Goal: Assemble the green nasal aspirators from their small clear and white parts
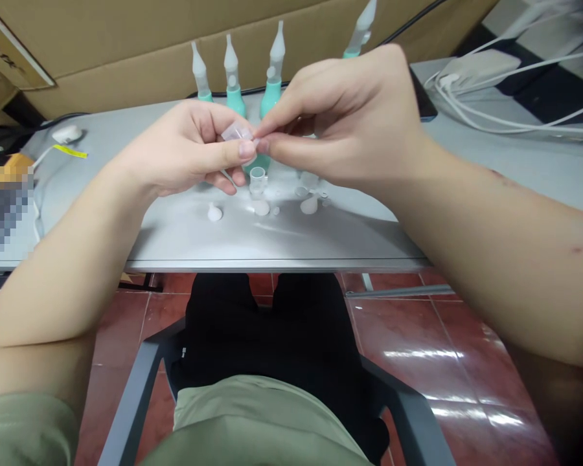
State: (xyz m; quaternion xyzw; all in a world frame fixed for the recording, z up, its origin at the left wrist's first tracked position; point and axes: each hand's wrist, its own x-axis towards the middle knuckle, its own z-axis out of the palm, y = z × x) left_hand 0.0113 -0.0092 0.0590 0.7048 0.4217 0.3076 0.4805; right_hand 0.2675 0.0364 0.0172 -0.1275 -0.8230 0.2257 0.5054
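Note:
My left hand (194, 152) and my right hand (340, 113) meet above the grey table (175, 233), fingertips pinched together on a small clear plastic piece (237, 133). Just below them stands a clear tube on a teal part (257, 178). Several small translucent caps and tips lie on the table beneath, among them a white cap (214, 212) and a rounded tip (309, 205). A row of teal devices with translucent nozzles (233, 81) stands upright behind my hands.
A large cardboard box (126, 45) stands against the table's far edge. White cables and a power adapter (480, 68) lie at the right rear. A white object (67, 134) and a yellow-tagged cable sit at the left. Below are my lap, a grey chair and red floor tiles.

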